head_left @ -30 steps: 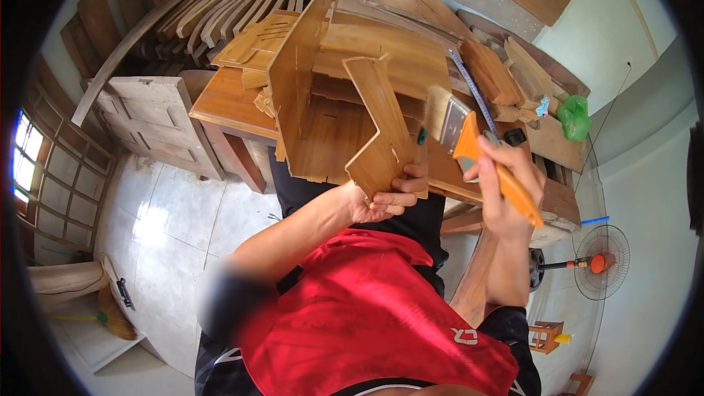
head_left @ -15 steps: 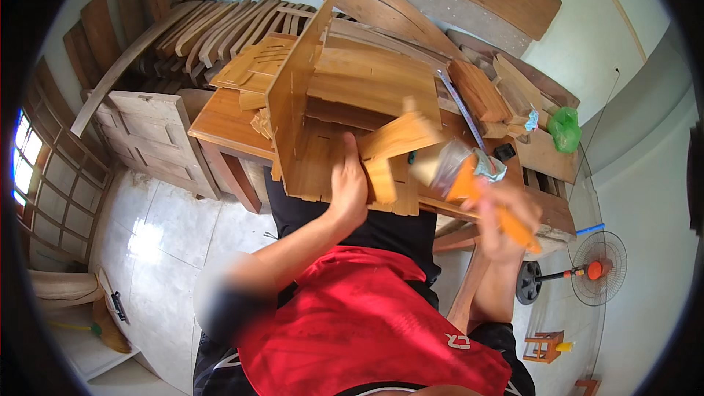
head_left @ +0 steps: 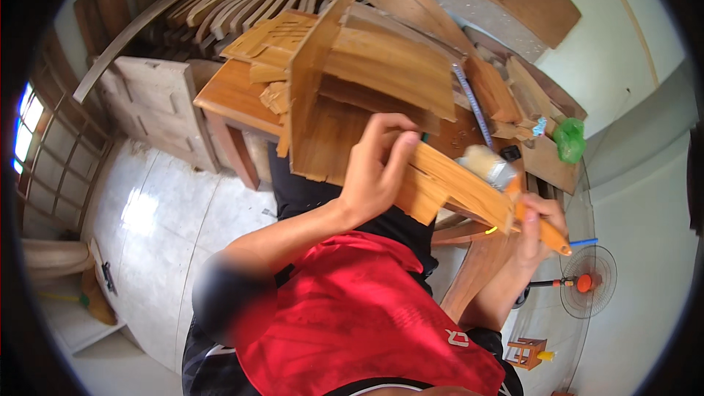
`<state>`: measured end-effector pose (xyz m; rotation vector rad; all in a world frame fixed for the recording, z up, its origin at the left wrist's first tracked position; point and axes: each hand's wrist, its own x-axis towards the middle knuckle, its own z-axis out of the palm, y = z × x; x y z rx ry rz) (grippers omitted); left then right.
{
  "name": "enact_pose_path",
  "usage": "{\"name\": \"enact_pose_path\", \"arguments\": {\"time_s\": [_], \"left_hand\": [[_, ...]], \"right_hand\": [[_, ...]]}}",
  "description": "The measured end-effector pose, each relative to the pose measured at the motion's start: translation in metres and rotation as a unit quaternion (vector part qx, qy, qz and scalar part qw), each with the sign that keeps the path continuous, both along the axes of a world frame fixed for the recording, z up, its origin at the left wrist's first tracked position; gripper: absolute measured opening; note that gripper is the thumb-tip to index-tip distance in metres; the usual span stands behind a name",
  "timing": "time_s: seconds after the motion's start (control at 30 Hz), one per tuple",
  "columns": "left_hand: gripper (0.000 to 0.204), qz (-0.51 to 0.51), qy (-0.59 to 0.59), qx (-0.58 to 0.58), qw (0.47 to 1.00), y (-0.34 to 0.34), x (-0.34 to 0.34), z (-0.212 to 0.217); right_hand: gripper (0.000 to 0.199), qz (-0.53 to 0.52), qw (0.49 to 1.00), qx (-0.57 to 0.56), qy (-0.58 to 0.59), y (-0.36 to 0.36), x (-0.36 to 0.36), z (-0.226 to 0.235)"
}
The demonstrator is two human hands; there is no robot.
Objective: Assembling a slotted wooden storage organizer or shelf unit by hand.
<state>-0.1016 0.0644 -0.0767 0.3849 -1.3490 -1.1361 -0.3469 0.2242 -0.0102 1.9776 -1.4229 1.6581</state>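
My left hand (head_left: 374, 169) is closed on one end of a notched flat wooden piece (head_left: 469, 191), thumb on top. The piece slants down to the right in front of my body. A wide paintbrush (head_left: 511, 189) with an orange handle and pale bristles is gripped in my right hand (head_left: 539, 224). Its bristles are just beyond the far edge of the piece; whether they touch it I cannot tell. The piece's right end comes up close to my right fingers. Behind my left hand, an open wooden box (head_left: 308, 88) with a tall side panel stands on the table.
Slatted wooden panels (head_left: 282, 33) lie on the table (head_left: 231, 92) at left. At right are a blue-white ruler (head_left: 473, 106), wood blocks (head_left: 491, 92), a small black object (head_left: 510, 153) and a green plastic bag (head_left: 569, 139). A fan (head_left: 587, 282) stands at lower right.
The wooden piece has turned and extended to the right, its notched edge now facing me. My left hand has moved up and right with it. The brush has shifted right and slightly down.
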Motion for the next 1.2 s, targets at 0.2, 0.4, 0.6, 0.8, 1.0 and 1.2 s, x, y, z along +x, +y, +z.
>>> {"name": "enact_pose_path", "arguments": {"time_s": [0.2, 0.4, 0.6, 0.8, 1.0, 1.2], "left_hand": [[0.013, 0.120, -0.069, -0.237, 0.962, 0.032, 0.097, 0.092], [0.026, 0.484, 0.222, -0.094, 0.841, -0.022, 0.203, 0.122], [0.019, 0.499, -0.005, 0.027, 0.866, -0.161, 0.259, 0.025], [0.034, 0.442, -0.242, 0.160, 0.849, -0.229, 0.186, -0.098], [0.033, 0.435, -0.266, 0.166, 0.844, -0.240, 0.165, -0.108], [0.035, 0.370, -0.426, 0.122, 0.816, -0.235, 0.174, -0.103]], "right_hand": [[0.031, -0.018, 0.966, 0.049, -0.253, 0.006, -0.042, -0.041], [0.019, -0.059, 0.977, 0.181, -0.100, -0.007, 0.010, -0.047], [0.019, -0.035, 0.970, 0.219, -0.097, -0.015, 0.011, -0.056], [0.015, -0.088, 0.965, 0.247, -0.002, -0.010, 0.027, -0.048], [0.015, -0.106, 0.954, 0.278, -0.035, -0.012, 0.039, -0.044], [0.018, -0.060, 0.953, 0.272, -0.114, -0.034, 0.032, -0.075]]}}
